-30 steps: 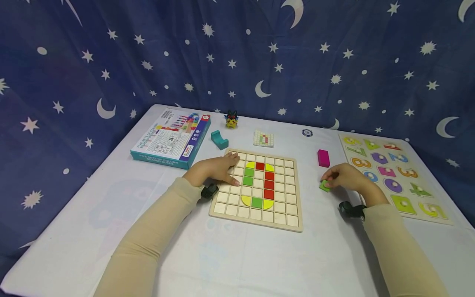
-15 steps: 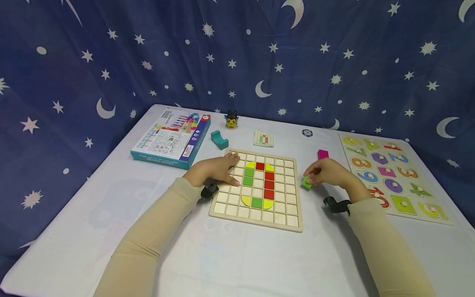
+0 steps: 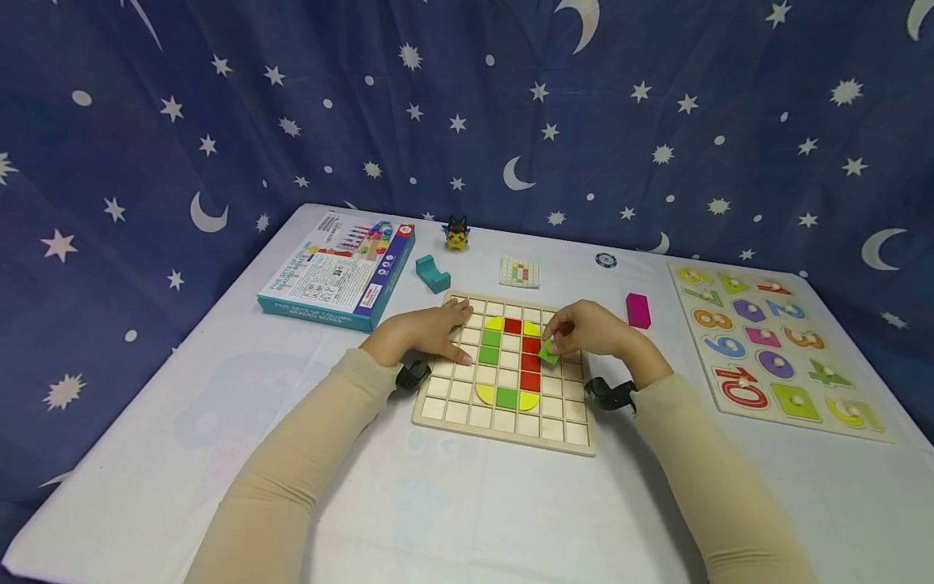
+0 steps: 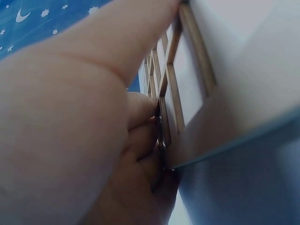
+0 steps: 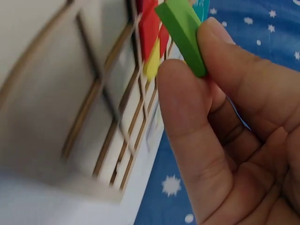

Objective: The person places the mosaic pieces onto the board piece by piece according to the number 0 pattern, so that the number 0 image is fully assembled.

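Observation:
A wooden grid board (image 3: 503, 434) lies on the table with red, green and yellow tiles forming a ring in its squares. My left hand (image 3: 430, 331) rests on the board's left edge, fingers spread; the left wrist view shows the palm (image 4: 61, 131) beside the grid. Between thumb and fingertips my right hand (image 3: 594, 328) pinches a green square tile (image 5: 183, 35). The tile is over the right part of the board, beside the column of red tiles (image 3: 530, 362). In the right wrist view it is tilted above the grid.
Behind the board lie a small pattern card (image 3: 520, 272) and a teal curved block (image 3: 433, 274), with a toy figure (image 3: 456, 234) beyond. A box (image 3: 336, 272) stands back left. To the right are a magenta block (image 3: 638, 311), a poker chip (image 3: 606, 260) and a number puzzle (image 3: 784, 357).
My right hand has carried the green tile leftward from beside the number puzzle to over the board. The left hand has stayed on the board's left edge.

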`<state>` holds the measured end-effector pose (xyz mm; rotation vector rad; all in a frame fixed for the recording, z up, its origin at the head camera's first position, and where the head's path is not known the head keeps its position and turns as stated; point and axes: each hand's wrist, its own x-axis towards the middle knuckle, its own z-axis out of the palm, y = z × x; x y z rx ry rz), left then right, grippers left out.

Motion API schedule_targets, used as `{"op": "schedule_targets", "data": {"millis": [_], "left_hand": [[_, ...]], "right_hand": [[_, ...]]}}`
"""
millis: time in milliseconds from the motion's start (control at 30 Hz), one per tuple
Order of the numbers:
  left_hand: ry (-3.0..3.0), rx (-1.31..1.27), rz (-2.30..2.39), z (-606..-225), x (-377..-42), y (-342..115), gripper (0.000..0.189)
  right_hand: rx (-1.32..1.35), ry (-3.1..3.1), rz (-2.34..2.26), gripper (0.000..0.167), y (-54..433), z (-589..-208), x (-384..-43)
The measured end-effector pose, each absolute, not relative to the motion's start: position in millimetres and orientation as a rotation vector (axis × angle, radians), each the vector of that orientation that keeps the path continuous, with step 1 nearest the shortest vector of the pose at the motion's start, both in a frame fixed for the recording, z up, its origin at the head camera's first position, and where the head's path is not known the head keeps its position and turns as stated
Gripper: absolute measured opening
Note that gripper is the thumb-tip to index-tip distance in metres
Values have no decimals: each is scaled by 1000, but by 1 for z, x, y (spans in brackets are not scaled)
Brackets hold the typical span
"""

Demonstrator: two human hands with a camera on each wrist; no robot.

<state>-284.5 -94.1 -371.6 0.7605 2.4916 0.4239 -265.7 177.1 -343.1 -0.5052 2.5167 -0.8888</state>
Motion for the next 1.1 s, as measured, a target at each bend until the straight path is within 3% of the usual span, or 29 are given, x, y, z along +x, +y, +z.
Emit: {"op": "schedule_targets", "data": {"millis": [633,1100], "left_hand": [[2508,783,404,-373,-285,-94,96],[2517,821,399,-373,-285,-96,95]], "right_hand": [[-752,2439,-776,7,103,-347,-257],[-846,2456,-642,8,85,-351,-255]]}}
